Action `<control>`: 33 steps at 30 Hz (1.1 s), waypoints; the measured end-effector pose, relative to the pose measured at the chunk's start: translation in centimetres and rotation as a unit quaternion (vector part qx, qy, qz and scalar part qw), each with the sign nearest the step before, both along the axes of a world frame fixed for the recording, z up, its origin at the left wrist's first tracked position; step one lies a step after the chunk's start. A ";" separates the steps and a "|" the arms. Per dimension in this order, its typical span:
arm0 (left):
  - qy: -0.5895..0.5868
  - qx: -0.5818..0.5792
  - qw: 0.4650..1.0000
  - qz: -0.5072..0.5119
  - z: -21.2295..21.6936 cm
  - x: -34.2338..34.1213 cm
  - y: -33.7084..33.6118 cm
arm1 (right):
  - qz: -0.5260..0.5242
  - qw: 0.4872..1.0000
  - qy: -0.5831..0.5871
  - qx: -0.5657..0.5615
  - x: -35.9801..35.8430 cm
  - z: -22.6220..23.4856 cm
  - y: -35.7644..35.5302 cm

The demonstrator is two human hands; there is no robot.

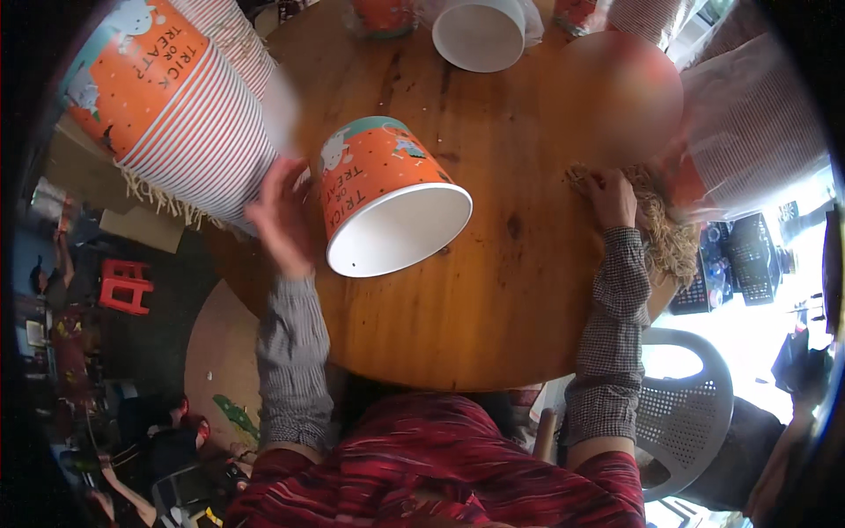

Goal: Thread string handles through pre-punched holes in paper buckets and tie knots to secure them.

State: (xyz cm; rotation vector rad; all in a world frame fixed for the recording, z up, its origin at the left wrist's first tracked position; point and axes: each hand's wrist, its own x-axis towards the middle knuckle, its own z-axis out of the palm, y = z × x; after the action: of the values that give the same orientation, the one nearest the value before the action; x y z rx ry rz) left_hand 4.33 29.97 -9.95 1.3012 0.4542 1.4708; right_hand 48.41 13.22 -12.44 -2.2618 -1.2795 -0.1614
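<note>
Bucket in hand: an orange paper bucket with a teal rim band, white ghost figures and a plain white inside (387,198) is lying tilted on its side near the middle of the round wooden table (510,290), its open mouth facing the person

Left hand: the left hand (283,216) is pressing flat against the bucket's outer wall on its left side, fingers spread open and blurred, touching rather than gripping

Right hand: the right hand (613,195) is resting at the table's right edge, fingers curled together onto a heap of tan shredded paper straw (664,233); I cannot tell how much of it they are pinching

Stack: a tall nested stack of the same orange striped buckets (176,106) is leaning at the upper left, just beside the left hand; many rims are showing, too close to count

Loose buckets counted: one on its side, one more white-inside bucket (480,33) standing open at the far edge

Straw heaps: one under the right hand, and a second fringe (163,204) is hanging below the stack

Seat: one grey perforated plastic chair (687,414) is standing at the lower right
</note>
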 end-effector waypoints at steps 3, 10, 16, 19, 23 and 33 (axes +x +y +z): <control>0.143 0.134 0.972 0.130 -0.3 -1.5 -5.4 | -0.014 0.999 0.038 -0.032 -1.4 1.7 0.2; 0.384 0.013 0.922 0.057 -4.0 1.1 -4.0 | -0.005 0.998 0.018 -0.060 -2.3 1.6 0.0; 0.424 -0.005 0.902 0.078 -1.3 4.8 -0.9 | 0.014 0.999 0.030 -0.025 -2.8 1.2 0.5; 0.438 0.001 0.887 0.145 -3.8 6.0 0.1 | 0.029 0.996 0.072 0.051 -3.0 1.3 0.2; 0.433 0.002 0.887 0.162 -2.1 6.9 -1.4 | 0.021 0.998 0.048 0.043 -2.0 0.9 -0.2; 0.455 -0.002 0.879 0.144 -3.7 6.2 0.0 | -0.009 0.998 0.030 0.047 -2.7 1.9 0.1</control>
State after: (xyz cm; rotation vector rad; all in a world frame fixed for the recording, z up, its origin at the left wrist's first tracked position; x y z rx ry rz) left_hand 10.49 29.98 -13.69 1.9492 1.3054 0.9861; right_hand 45.67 13.31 -10.53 -2.1831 -1.1959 -0.1550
